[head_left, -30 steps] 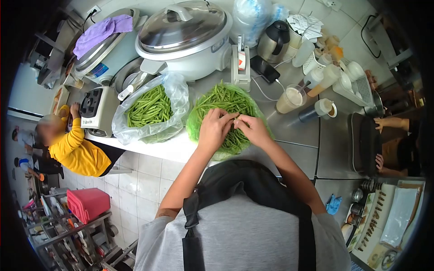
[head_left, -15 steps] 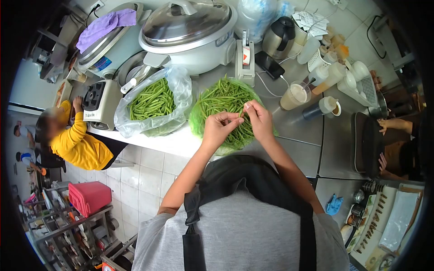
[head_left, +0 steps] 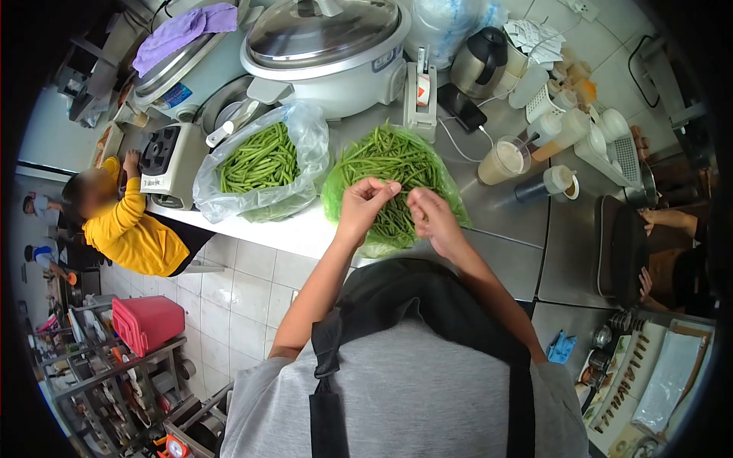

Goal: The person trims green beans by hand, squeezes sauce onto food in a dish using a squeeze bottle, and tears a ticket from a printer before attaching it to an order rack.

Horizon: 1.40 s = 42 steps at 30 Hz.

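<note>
Long green beans fill a green plastic bag (head_left: 385, 156) on the metal counter in front of me. Over its left part, my left hand (head_left: 365, 206) is pinched, thumb against fingers, with something too small to make out at the tips. My right hand (head_left: 435, 220) is curled closed over the bag's right part, a short gap from the left; what it holds, if anything, is hidden. To the left, a clear plastic bag (head_left: 311, 145) stands open around shorter green bean pieces (head_left: 261, 159).
Behind the bags stand a large lidded cooker (head_left: 324, 84), a phone (head_left: 461, 108) and a thermos (head_left: 479, 62). A cup (head_left: 504, 161) and bottles are right. A blender base (head_left: 174, 164) and a person in yellow (head_left: 137, 237) are left; another person's hands show far right.
Half a second ago my hands met over the beans; now they are apart, the right one lower and curled. The whole view has shifted slightly.
</note>
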{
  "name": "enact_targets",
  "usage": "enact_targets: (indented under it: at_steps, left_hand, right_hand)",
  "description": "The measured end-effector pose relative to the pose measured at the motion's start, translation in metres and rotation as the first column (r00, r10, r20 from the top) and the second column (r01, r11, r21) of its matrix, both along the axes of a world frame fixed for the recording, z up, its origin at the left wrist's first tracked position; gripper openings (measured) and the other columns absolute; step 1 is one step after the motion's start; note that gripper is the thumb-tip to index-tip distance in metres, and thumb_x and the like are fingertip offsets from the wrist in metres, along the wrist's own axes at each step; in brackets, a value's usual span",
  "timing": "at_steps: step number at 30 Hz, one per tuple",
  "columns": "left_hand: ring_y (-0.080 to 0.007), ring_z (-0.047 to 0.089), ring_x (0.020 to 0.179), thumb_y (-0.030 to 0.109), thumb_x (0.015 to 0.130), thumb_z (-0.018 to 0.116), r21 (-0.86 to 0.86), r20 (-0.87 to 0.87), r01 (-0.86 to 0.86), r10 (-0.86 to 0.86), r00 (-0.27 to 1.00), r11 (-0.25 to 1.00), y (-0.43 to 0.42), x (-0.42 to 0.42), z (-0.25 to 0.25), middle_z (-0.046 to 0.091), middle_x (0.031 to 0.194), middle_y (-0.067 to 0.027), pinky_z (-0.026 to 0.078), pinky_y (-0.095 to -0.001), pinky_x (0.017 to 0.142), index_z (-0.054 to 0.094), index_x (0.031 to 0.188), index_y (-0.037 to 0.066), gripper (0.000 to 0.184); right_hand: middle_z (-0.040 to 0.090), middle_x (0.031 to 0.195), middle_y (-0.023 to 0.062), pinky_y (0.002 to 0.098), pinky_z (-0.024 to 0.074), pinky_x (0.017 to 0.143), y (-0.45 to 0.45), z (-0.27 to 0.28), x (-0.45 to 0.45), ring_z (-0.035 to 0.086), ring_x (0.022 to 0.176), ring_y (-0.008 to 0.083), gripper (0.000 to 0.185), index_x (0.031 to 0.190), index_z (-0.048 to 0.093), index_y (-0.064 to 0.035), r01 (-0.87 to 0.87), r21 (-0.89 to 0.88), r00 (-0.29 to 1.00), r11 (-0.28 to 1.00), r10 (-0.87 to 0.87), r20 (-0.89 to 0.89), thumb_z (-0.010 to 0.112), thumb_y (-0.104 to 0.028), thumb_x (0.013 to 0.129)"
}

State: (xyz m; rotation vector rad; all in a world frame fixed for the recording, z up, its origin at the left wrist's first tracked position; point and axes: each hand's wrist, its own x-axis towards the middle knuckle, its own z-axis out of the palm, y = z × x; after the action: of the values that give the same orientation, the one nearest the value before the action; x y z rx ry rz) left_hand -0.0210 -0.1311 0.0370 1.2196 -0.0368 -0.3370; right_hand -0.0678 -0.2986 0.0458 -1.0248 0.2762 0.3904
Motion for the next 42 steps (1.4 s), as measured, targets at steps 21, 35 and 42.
enact_targets:
  at_steps: [21, 35, 42]
  left_hand:
    - [-0.0297, 0.060, 0.060, 0.018, 0.085, 0.058, 0.800, 0.377, -0.140, -0.307, 0.874, 0.584, -0.017, -0.004, 0.018, 0.059, 0.065, -0.0141, 0.049, -0.0402, 0.060, 0.056, 0.122, 0.015, 0.037]
    - [-0.0335, 0.063, 0.078, 0.020, 0.085, 0.058, 0.695, 0.546, -0.363, -0.126, 0.828, 0.621, 0.006, -0.007, 0.012, 0.066, 0.084, -0.0142, 0.049, -0.0444, 0.069, 0.063, 0.114, 0.018, 0.029]
    - [-0.0360, 0.063, 0.081, 0.022, 0.087, 0.058, 0.618, 0.460, -0.276, -0.054, 0.886, 0.736, 0.010, -0.027, 0.008, 0.066, 0.087, -0.0186, 0.049, -0.0427, 0.073, 0.067, 0.106, 0.007, 0.026]
  right_hand:
    - [0.065, 0.089, 0.0123, 0.0395, 0.0488, 0.066, -0.047, -0.016, 0.052, 0.061, 0.076, 0.0341, 0.011, 0.091, 0.065, -0.0092, 0.392, -0.904, 0.787, 0.171, 0.447, 0.425, 0.064, -0.019, 0.085]
    - [0.035, 0.056, -0.0068, 0.0196, 0.0221, 0.038, -0.027, 0.010, 0.048, 0.028, 0.044, 0.0012, 0.026, 0.080, 0.050, -0.0089, -0.184, -0.717, 0.855, 0.673, 0.470, 0.221, 0.049, -0.028, 0.098]
    - [0.036, 0.059, -0.0052, 0.0187, 0.0205, 0.034, 0.012, 0.011, 0.044, 0.027, 0.041, 0.0023, 0.023, 0.085, 0.046, -0.0123, -0.045, -0.312, 0.974, 0.949, 0.111, 0.198, 0.044, -0.031, 0.100]
